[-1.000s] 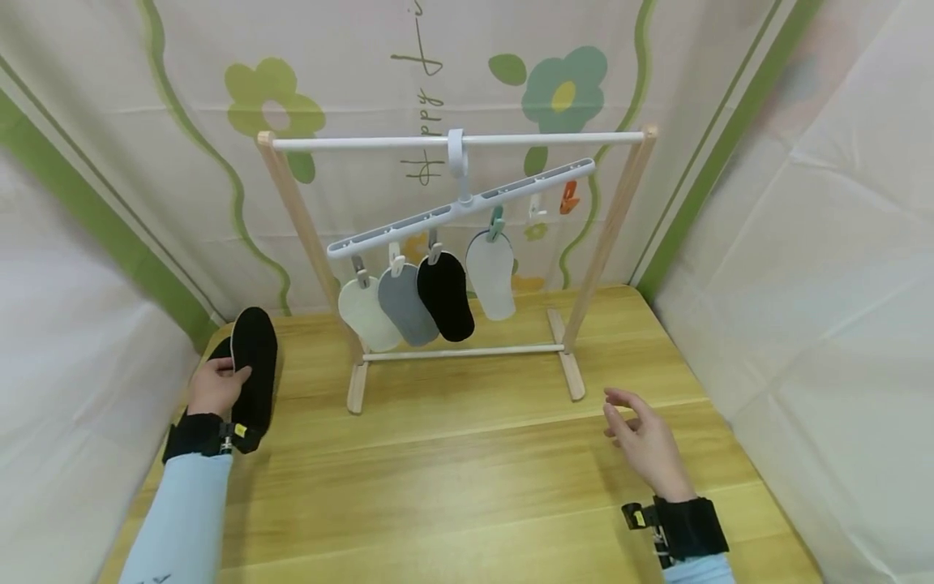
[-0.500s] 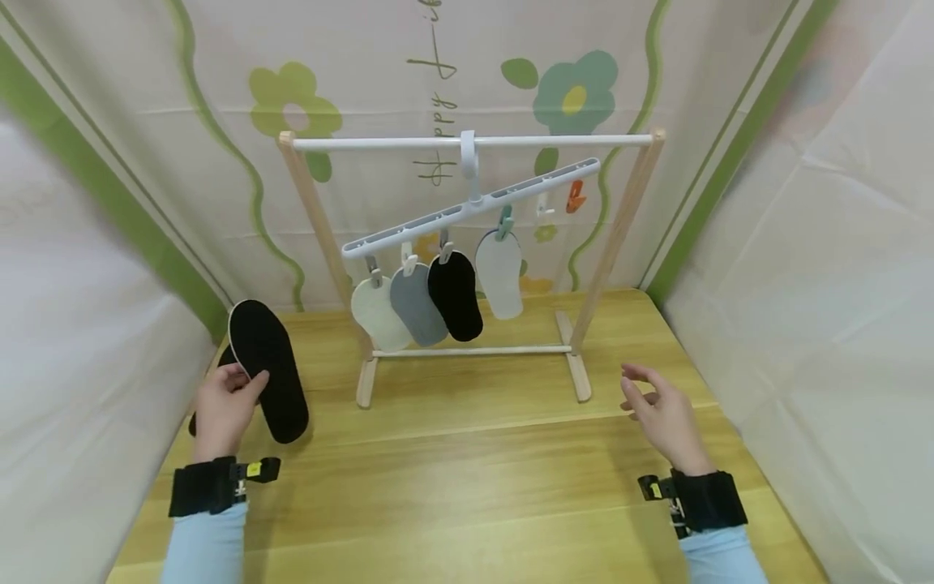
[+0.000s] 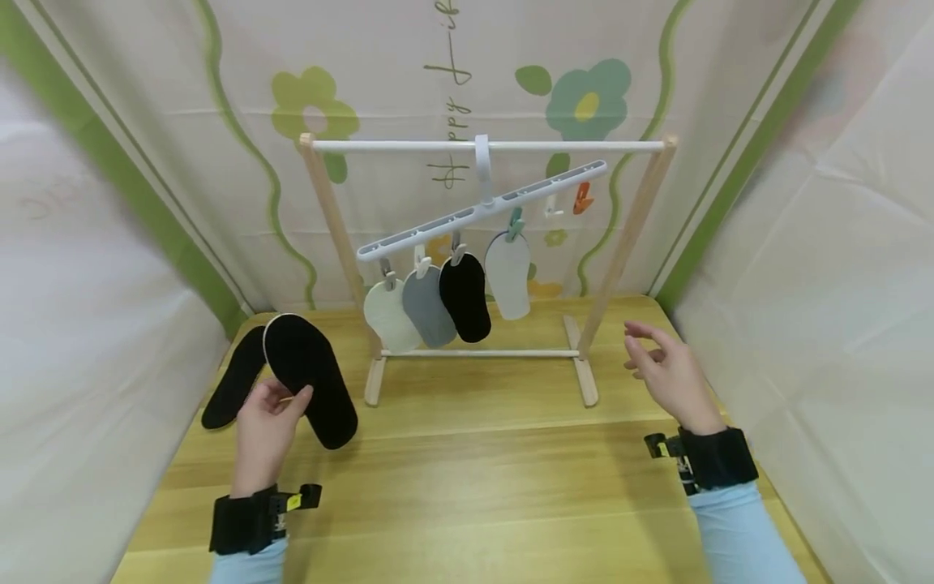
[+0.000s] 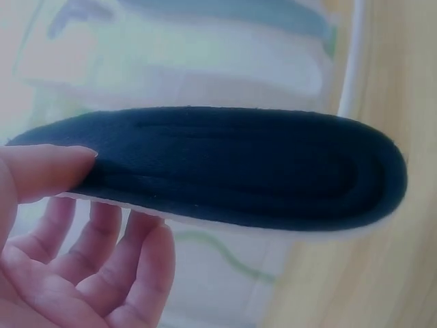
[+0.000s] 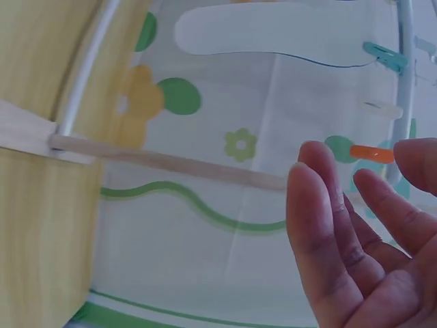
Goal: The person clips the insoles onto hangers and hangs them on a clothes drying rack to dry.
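A black insole (image 3: 310, 377) with a pale edge is pinched by my left hand (image 3: 266, 430), thumb on its dark face and fingers behind. In the left wrist view the insole (image 4: 252, 167) spans most of the width. A second black insole (image 3: 237, 381) lies on the table behind that hand. My right hand (image 3: 671, 373) is raised on the right with fingers loosely bent, holding nothing. On a tilted white hanger (image 3: 438, 227), clips hold a cream insole (image 3: 390, 316), a grey one (image 3: 429, 308), a black one (image 3: 465, 300) and a white one (image 3: 508, 276).
The hanger hooks over the white bar of a wooden rack (image 3: 620, 243) on the wood table (image 3: 474, 478). An orange clip (image 3: 582, 199) and a white clip (image 3: 552, 209) hang with nothing in them at its right end. Pale cloth walls (image 3: 803, 284) enclose the table.
My left hand has lifted the black insole off the other one and carried it rightward. My right hand has moved up and slightly right, and the head view has shifted a little.
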`<state>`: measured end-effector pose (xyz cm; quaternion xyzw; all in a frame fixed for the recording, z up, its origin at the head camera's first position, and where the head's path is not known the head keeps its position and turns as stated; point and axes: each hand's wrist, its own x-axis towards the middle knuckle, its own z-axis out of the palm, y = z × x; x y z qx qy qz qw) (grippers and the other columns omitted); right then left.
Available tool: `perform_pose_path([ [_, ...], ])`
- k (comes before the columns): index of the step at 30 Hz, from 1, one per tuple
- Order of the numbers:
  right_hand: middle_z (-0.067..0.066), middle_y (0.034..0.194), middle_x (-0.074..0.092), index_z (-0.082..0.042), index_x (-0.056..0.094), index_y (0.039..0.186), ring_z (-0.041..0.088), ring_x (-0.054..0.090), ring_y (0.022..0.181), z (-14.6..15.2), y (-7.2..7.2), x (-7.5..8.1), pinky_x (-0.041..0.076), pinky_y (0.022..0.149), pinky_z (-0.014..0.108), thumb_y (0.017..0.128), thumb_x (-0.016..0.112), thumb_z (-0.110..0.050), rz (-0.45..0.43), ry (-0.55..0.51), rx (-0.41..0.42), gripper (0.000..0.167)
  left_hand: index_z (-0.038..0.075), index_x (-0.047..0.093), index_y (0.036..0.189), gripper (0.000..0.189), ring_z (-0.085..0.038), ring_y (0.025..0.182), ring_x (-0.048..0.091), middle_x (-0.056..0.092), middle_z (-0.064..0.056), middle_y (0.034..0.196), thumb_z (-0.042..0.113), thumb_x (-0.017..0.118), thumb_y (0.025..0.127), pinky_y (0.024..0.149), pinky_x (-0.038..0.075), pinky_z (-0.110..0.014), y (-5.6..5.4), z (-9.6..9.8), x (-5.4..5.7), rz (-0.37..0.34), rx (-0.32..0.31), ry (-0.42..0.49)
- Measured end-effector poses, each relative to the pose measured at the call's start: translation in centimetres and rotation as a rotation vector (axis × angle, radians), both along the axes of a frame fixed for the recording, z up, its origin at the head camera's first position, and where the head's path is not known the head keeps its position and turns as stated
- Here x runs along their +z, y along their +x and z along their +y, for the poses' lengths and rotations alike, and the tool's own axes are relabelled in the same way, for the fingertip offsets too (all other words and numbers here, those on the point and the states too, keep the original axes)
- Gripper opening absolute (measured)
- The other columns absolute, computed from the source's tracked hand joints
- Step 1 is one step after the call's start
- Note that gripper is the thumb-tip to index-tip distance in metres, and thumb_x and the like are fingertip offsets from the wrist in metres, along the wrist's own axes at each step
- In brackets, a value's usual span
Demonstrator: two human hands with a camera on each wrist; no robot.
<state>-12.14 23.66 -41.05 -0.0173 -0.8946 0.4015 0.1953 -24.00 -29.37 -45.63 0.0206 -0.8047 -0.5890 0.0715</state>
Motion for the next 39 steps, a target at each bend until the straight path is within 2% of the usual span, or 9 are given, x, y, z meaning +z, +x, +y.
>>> perform_pose_path([
  [3,0.022,0.131,0.058,-0.002,0.054,0.138,0.016,0.068,0.080,-0.3,-0.9,1.6,0.056,0.066,0.023,0.105,0.051,-0.024,0.034,-0.008,0.017,0.040,0.003,0.058,0.116,0.034,-0.007,0.088,0.065,0.064,-0.004,0.104,0.024,0.073,0.092,0.075,0.052,-0.017,0.7,1.2,-0.1,0.040,-0.035,0.035],
  [8,0.023,0.124,0.062,0.001,0.055,0.137,0.012,0.067,0.074,-0.6,-2.8,4.2,0.057,0.063,0.024,0.105,0.052,-0.023,0.074,0.005,0.036,0.040,0.000,0.059,0.112,0.032,-0.010,0.086,0.066,0.066,-0.010,0.103,0.020,0.074,0.091,0.074,0.053,-0.018,1.8,3.2,-0.3,0.092,-0.120,0.054],
  [11,0.021,0.124,0.063,0.000,0.055,0.137,0.005,0.066,0.072,-0.7,-3.9,5.7,0.056,0.062,0.023,0.104,0.052,-0.024,0.081,0.022,0.040,0.041,0.002,0.059,0.113,0.032,-0.013,0.088,0.066,0.065,-0.013,0.106,0.022,0.073,0.092,0.075,0.053,-0.020,2.3,4.2,-0.5,0.071,-0.183,0.043],
  [15,0.018,0.126,0.061,-0.002,0.056,0.137,0.005,0.065,0.070,-1.1,-5.3,7.6,0.055,0.061,0.021,0.104,0.052,-0.025,0.088,0.054,0.043,0.040,0.004,0.059,0.114,0.033,-0.018,0.091,0.065,0.065,-0.013,0.108,0.025,0.073,0.092,0.077,0.054,-0.021,2.7,5.3,-0.9,0.041,-0.242,0.028],
  [22,0.013,0.127,0.061,-0.007,0.056,0.139,0.000,0.064,0.070,-2.0,-7.0,10.3,0.052,0.058,0.020,0.103,0.054,-0.029,0.083,0.088,0.056,0.042,0.006,0.061,0.110,0.027,-0.023,0.088,0.063,0.065,-0.010,0.104,0.019,0.075,0.091,0.076,0.053,-0.023,2.8,6.7,-1.6,0.070,-0.294,0.006],
  [28,0.012,0.130,0.060,-0.008,0.054,0.141,0.005,0.066,0.072,-2.8,-8.6,12.2,0.054,0.062,0.021,0.103,0.052,-0.033,0.042,0.098,0.072,0.046,0.006,0.063,0.108,0.025,-0.023,0.086,0.063,0.065,-0.010,0.102,0.016,0.076,0.089,0.074,0.054,-0.024,3.2,7.9,-1.8,0.060,-0.325,0.026],
  [32,0.011,0.133,0.058,-0.009,0.052,0.143,0.009,0.067,0.074,-3.1,-9.8,13.0,0.055,0.065,0.021,0.103,0.051,-0.036,0.004,0.087,0.075,0.048,0.005,0.063,0.108,0.023,-0.022,0.087,0.064,0.064,-0.011,0.104,0.012,0.075,0.090,0.075,0.054,-0.024,3.5,8.8,-1.5,0.042,-0.345,0.049],
  [35,0.010,0.137,0.056,-0.009,0.051,0.144,0.011,0.068,0.076,-3.1,-10.8,13.5,0.056,0.066,0.023,0.103,0.051,-0.038,-0.028,0.061,0.074,0.050,0.003,0.063,0.108,0.021,-0.024,0.087,0.063,0.065,-0.012,0.103,0.006,0.073,0.090,0.076,0.054,-0.023,4.2,9.7,0.1,0.033,-0.361,0.044],
  [39,0.010,0.142,0.052,-0.009,0.049,0.146,0.017,0.069,0.082,-3.2,-12.1,14.0,0.057,0.068,0.026,0.104,0.050,-0.038,-0.081,-0.001,0.075,0.052,0.004,0.063,0.109,0.021,-0.024,0.087,0.064,0.065,-0.011,0.103,0.006,0.073,0.090,0.077,0.054,-0.023,4.3,10.7,0.1,0.042,-0.388,0.065],
])
